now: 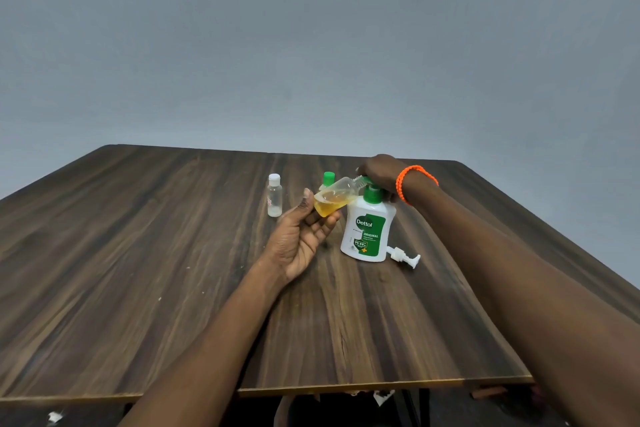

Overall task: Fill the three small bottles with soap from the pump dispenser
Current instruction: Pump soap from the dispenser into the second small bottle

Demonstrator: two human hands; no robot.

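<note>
My left hand [304, 236] grips the base of a small clear bottle [337, 196] that is tilted on its side, with yellow soap pooled in its lower end. Its mouth points right, toward the green pump head of the white and green soap dispenser [367, 232]. My right hand [381, 173], with an orange bracelet on the wrist, curls over that pump head and the bottle's mouth. A second small bottle [274, 195] with a white cap stands upright to the left. Behind the held bottle, a third small bottle [328, 180] with a green cap is partly hidden.
A loose white pump nozzle [403, 256] lies on the wooden table [138, 253] just right of the dispenser's base. The table's near edge runs across the bottom of the view, and a grey wall stands behind the far edge.
</note>
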